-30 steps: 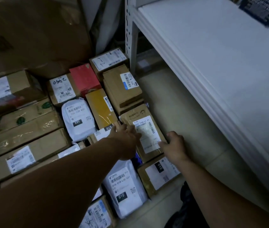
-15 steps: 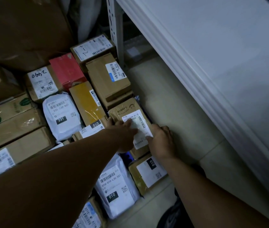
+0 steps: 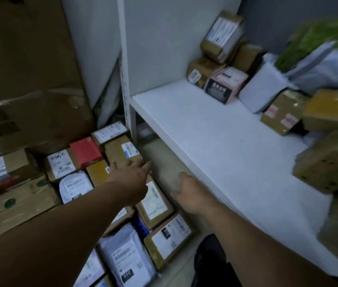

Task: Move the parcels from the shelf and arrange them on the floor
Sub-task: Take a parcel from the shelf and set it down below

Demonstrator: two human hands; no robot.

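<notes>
White shelf (image 3: 215,141) boarding is seen at the right, and the parcels on the shelf (image 3: 284,112), brown boxes and pale mailers, are piled along its back and right end. Labelled parcels on the floor (image 3: 126,255) are laid in rows beside it, against large cartons (image 3: 19,100). The left hand (image 3: 130,175) is held with fingers spread over the row nearest the shelf, nothing gripped. The right hand (image 3: 190,191), blurred, is held loosely curled over the bare floor (image 3: 164,160), nothing held in it.
</notes>
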